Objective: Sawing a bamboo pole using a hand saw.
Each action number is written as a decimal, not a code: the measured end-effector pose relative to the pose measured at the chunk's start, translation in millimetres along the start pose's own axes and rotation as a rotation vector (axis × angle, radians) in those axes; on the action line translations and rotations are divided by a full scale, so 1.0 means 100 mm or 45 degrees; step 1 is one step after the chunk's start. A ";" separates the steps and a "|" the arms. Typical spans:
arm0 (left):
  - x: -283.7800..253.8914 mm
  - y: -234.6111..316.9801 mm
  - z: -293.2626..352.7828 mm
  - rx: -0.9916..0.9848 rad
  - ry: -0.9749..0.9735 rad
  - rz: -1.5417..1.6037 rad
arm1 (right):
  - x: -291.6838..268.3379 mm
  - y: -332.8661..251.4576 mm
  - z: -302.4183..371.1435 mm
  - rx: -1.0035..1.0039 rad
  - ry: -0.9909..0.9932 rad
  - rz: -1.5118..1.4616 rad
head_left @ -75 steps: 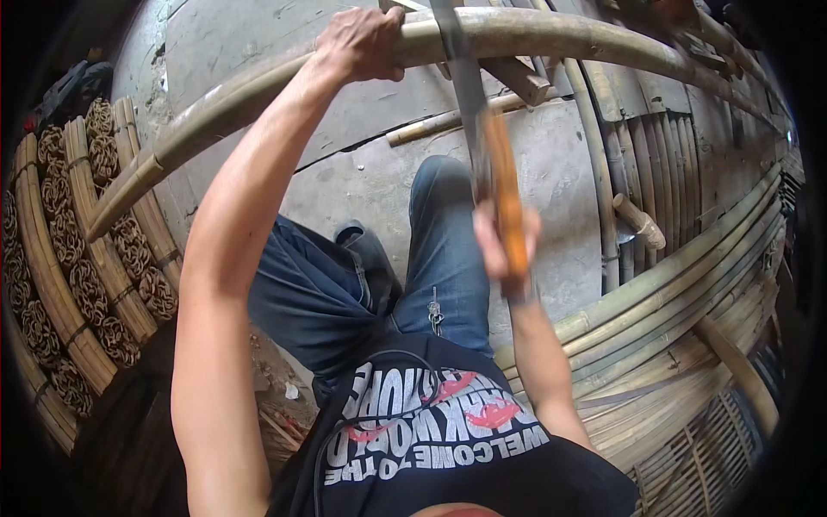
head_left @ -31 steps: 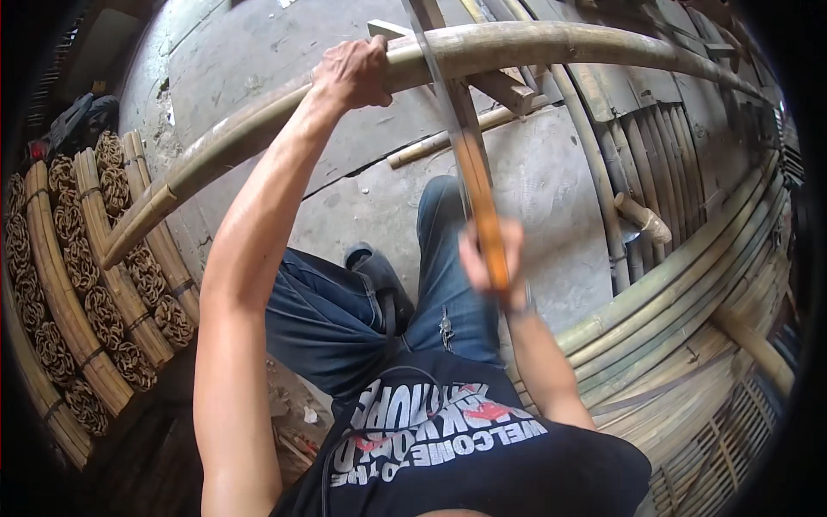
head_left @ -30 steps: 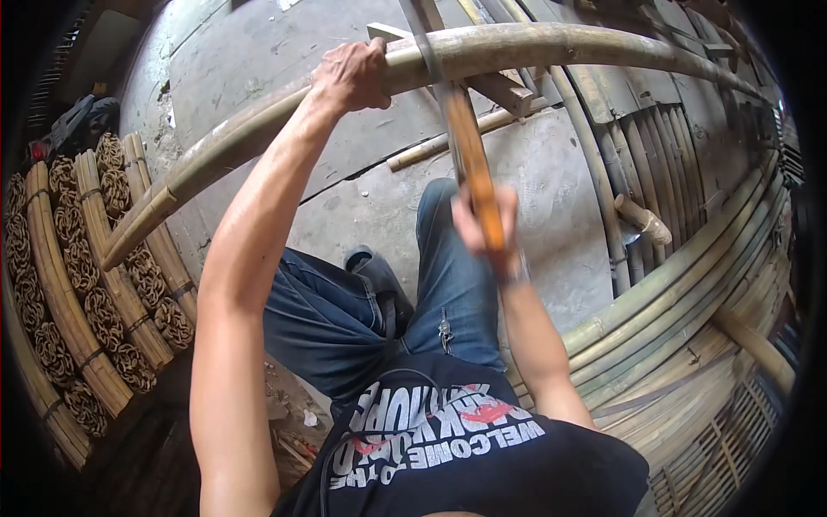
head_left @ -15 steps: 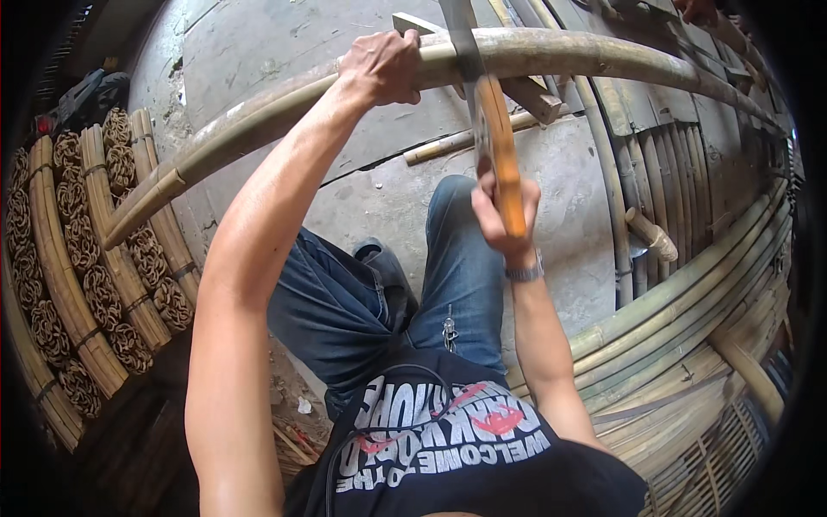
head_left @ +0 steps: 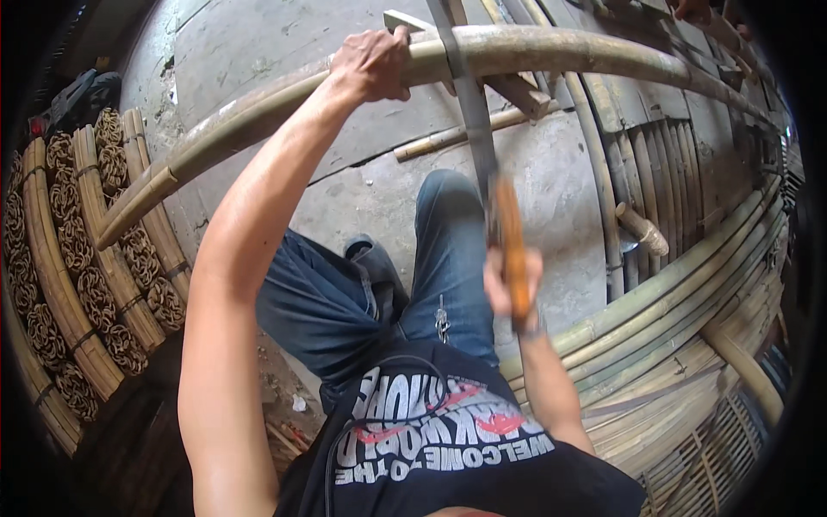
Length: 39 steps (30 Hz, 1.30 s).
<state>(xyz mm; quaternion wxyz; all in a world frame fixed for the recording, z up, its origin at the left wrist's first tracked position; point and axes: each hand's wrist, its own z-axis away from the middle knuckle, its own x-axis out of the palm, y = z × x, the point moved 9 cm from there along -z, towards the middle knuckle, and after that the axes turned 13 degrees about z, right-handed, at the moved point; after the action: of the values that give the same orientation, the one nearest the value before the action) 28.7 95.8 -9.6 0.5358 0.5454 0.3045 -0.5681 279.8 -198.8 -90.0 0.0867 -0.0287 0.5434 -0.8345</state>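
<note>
Our left hand (head_left: pixel 370 65) is curled over the bamboo pole (head_left: pixel 534 50), which runs crosswise above the concrete floor (head_left: pixel 560 172); our right hand (head_left: pixel 530 277) is wrapped round the orange handle (head_left: pixel 512 228) of a saw (head_left: pixel 479 138), its blade (head_left: pixel 458 65) crossing the pole beside our left hand.
</note>
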 end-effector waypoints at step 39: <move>0.03 -0.02 0.01 0.003 0.007 0.010 | -0.17 -0.36 0.73 -0.128 0.063 0.157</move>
<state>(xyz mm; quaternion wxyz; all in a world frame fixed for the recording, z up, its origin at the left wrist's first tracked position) 26.8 95.0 -12.4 0.5365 0.5487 0.3034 -0.5648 303.2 -247.6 -26.4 0.1229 0.0210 0.5873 -0.7997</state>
